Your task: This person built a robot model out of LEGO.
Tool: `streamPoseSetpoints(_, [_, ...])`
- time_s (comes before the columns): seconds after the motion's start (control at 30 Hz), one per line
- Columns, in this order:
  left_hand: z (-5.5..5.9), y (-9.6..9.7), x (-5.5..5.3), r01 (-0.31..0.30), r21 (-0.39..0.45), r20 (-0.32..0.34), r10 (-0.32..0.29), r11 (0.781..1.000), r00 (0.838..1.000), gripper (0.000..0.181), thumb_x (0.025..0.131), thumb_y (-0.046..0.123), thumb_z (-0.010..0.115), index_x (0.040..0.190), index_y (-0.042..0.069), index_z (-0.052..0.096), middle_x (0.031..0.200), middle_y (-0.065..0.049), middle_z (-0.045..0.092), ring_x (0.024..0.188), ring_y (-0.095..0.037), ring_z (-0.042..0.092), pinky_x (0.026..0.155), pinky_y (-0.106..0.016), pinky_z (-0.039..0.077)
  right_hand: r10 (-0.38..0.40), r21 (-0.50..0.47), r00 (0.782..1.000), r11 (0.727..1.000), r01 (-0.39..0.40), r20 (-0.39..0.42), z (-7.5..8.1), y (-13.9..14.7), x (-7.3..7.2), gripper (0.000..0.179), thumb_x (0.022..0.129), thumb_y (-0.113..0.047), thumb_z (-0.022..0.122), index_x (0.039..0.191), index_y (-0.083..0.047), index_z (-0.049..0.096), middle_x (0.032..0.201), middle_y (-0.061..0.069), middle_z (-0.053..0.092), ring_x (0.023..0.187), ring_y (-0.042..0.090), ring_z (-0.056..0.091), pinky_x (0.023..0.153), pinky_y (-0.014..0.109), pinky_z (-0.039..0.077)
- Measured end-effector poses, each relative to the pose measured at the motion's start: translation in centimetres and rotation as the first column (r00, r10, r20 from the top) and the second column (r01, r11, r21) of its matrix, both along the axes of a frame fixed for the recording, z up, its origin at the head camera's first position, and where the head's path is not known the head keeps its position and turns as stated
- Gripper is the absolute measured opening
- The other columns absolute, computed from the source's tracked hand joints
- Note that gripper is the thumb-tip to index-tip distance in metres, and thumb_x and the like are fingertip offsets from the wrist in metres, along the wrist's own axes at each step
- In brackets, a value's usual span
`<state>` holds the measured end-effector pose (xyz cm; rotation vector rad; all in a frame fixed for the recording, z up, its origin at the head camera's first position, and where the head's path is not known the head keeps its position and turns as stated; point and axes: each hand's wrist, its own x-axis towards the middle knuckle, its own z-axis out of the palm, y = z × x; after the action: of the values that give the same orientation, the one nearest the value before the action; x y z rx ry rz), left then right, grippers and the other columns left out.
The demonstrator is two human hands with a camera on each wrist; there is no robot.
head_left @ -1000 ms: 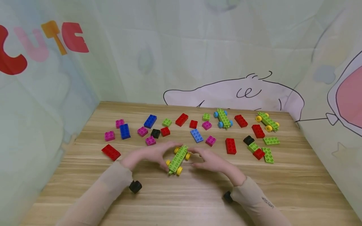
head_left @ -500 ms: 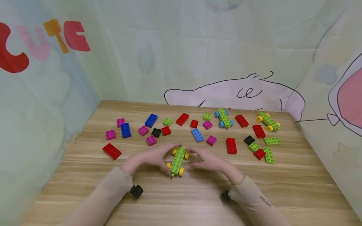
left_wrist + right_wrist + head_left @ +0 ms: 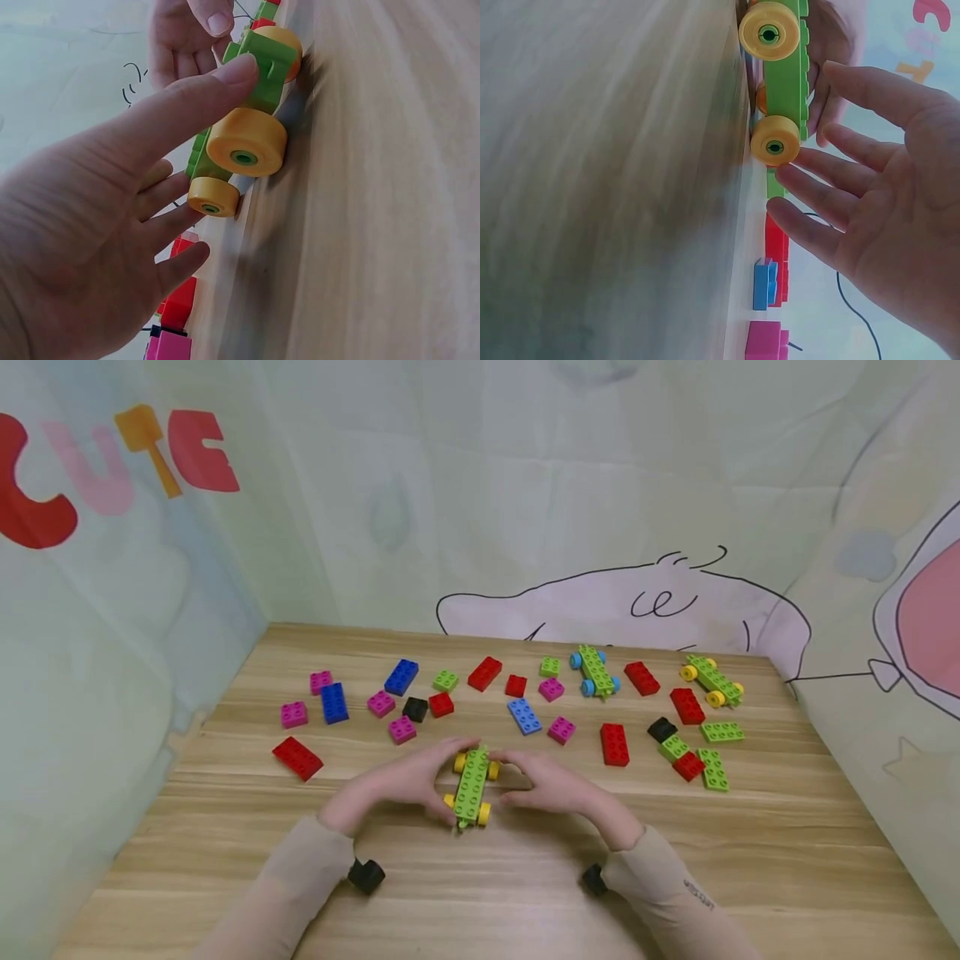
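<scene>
A green toy car base [image 3: 472, 787] with yellow wheels stands on the table between the hands, studs up, its long side running away from me. My left hand [image 3: 411, 775] holds it from the left, thumb at the near end and fingertips by the far end. In the left wrist view, the left thumb [image 3: 238, 71] lies against the car's end above a yellow wheel [image 3: 247, 142]. My right hand [image 3: 558, 787] is on the other side, fingers spread and gently bent. Its fingertips come right up to the far wheel [image 3: 775, 141] in the right wrist view.
Behind the hands lie scattered bricks, among them a light blue brick [image 3: 524, 716], a red brick [image 3: 614, 745] and a black brick [image 3: 416, 709]. Farther back are a blue-wheeled car base [image 3: 596, 672] and another yellow-wheeled car base [image 3: 712, 682]. A printed cloth [image 3: 480, 510] hangs behind the table.
The car base has turned slightly, its far end swinging left and its near end right, so it now points more straight away. Both hands stay around it with small shifts.
</scene>
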<state>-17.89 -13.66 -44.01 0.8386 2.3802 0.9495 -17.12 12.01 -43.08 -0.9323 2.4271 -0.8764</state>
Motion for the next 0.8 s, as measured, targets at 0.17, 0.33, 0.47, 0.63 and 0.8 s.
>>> streamPoseSetpoints(0.17, [-0.3,0.0,0.1,-0.016,0.017,-0.01,0.016,1.0,1.0,0.109,0.068,0.029,0.09,0.154,0.012,0.025,0.158,-0.011,0.031,0.144,-0.033,0.033,0.115,-0.055,0.031,0.004,-0.011,1.0,1.0,-0.004,0.001,0.0,-0.1,0.0,0.058,0.093,-0.018,0.067,0.144,-0.004,0.044,0.148,0.013,0.047,0.139,0.029,0.043,0.113,0.047,0.037])
streamPoseSetpoints(0.33, [-0.6,0.0,0.1,-0.017,0.033,-0.022,0.018,0.999,1.0,0.111,0.067,0.031,0.09,0.154,0.011,0.025,0.158,-0.011,0.031,0.144,-0.032,0.033,0.115,-0.054,0.03,-0.005,-0.006,1.0,1.0,0.005,0.003,-0.2,-0.2,0.1,0.058,0.092,-0.018,0.068,0.144,-0.004,0.044,0.148,0.012,0.048,0.139,0.029,0.043,0.113,0.047,0.037])
streamPoseSetpoints(0.47, [-0.8,0.1,0.1,-0.018,0.044,-0.023,0.019,0.999,1.0,0.111,0.067,0.03,0.09,0.154,0.009,0.025,0.158,-0.012,0.031,0.144,-0.033,0.032,0.116,-0.054,0.029,-0.013,-0.002,1.0,1.0,0.013,0.006,-0.3,-0.2,0.2,0.059,0.093,-0.018,0.067,0.145,-0.005,0.043,0.149,0.012,0.047,0.139,0.029,0.042,0.113,0.047,0.037])
streamPoseSetpoints(0.63, [-1.0,0.1,0.2,-0.028,0.049,-0.026,0.029,0.998,0.999,0.111,0.067,0.029,0.091,0.154,0.009,0.025,0.157,-0.012,0.031,0.143,-0.034,0.033,0.115,-0.055,0.03,-0.031,-0.027,0.999,0.999,0.031,0.011,-0.4,-0.1,0.2,0.06,0.093,-0.018,0.067,0.145,-0.004,0.042,0.15,0.013,0.045,0.14,0.031,0.041,0.113,0.049,0.036])
streamPoseSetpoints(0.8, [-1.1,0.1,0.2,-0.028,0.05,-0.038,0.03,0.998,0.999,0.112,0.066,0.029,0.091,0.154,0.009,0.026,0.157,-0.011,0.032,0.143,-0.033,0.033,0.116,-0.053,0.03,-0.134,-0.113,0.99,0.985,0.127,-0.053,-0.1,1.0,-0.2,0.055,0.092,-0.013,0.068,0.141,0.001,0.046,0.143,0.018,0.051,0.133,0.036,0.047,0.109,0.052,0.041])
